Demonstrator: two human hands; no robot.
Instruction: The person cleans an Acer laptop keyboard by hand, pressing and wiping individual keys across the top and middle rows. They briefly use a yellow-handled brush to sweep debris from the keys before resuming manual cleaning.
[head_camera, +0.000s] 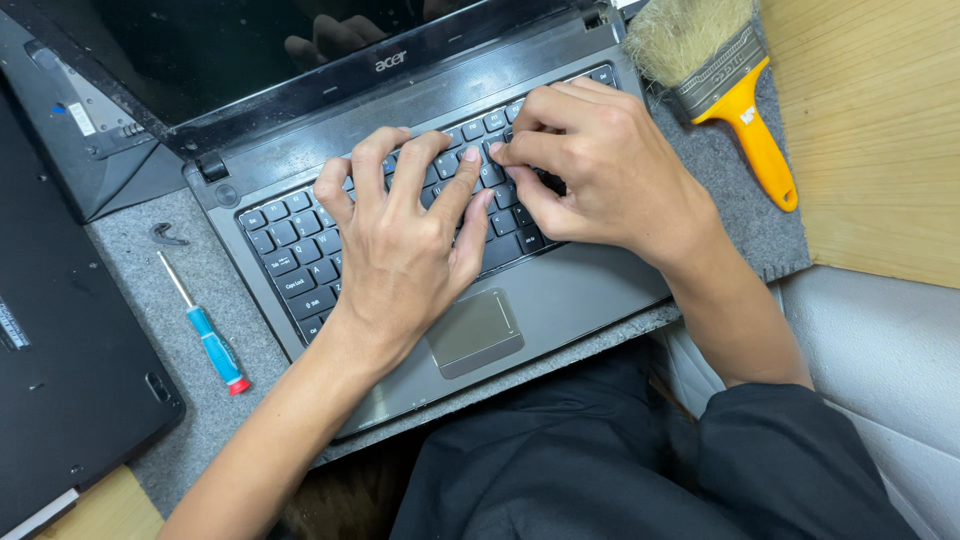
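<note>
An open grey laptop (560, 290) lies on a grey felt mat, its dark screen tilted back at the top. My left hand (400, 245) rests flat on the black keyboard (290, 250), fingers spread over the keys. My right hand (600, 165) hovers over the keyboard's right half with fingers curled, thumb and forefinger pinched at a key beside my left fingertips. Whether anything sits between those fingers is hidden. The silver touchpad (475, 332) lies just below my left palm.
A small blue-handled screwdriver (210, 335) and a small dark clip (168, 236) lie on the grey felt mat (190, 420) left of the laptop. A yellow-handled paintbrush (720, 85) rests at the top right. Black laptop covers (60, 330) fill the left side. The wooden desktop (880, 130) is at right.
</note>
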